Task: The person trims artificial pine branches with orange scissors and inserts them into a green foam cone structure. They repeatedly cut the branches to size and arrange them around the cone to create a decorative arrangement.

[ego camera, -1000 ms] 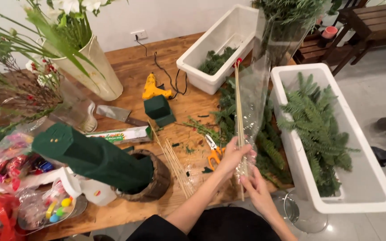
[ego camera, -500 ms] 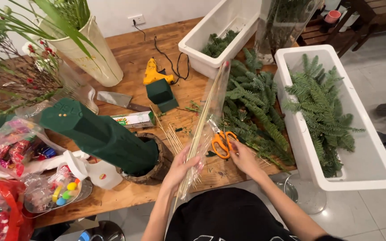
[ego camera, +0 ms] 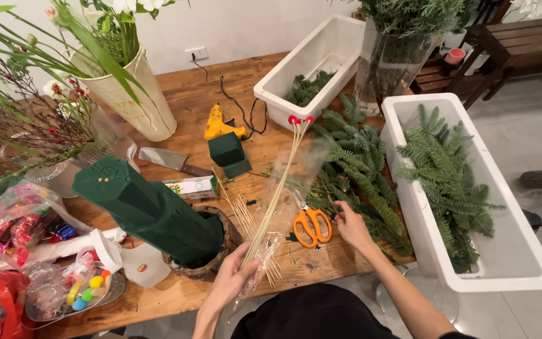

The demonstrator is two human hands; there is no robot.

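Observation:
My left hand (ego camera: 238, 275) grips the lower end of a bundle of thin wooden sticks (ego camera: 275, 188) with red tips, wrapped in clear plastic and leaning away over the table. My right hand (ego camera: 350, 224) rests with spread fingers on the table, just right of orange-handled scissors (ego camera: 312, 225) and against fir branches (ego camera: 359, 169). A tall dark green foam cone (ego camera: 148, 210) stands tilted in a wooden ring base (ego camera: 218, 262) left of my left hand. More loose sticks (ego camera: 246, 220) lie on the wood.
A white planter (ego camera: 503, 251) with fir sprigs stands at right, another white planter (ego camera: 321, 56) at the back. A yellow glue gun (ego camera: 219, 123), green foam block (ego camera: 228, 154), knife (ego camera: 167, 160), cream vase (ego camera: 136, 100) and bags of coloured ornaments (ego camera: 26, 251) crowd the left.
The stick bundle has swung down from upright to lean over the table, held by my left hand alone. My right hand let go and moved right beside the scissors.

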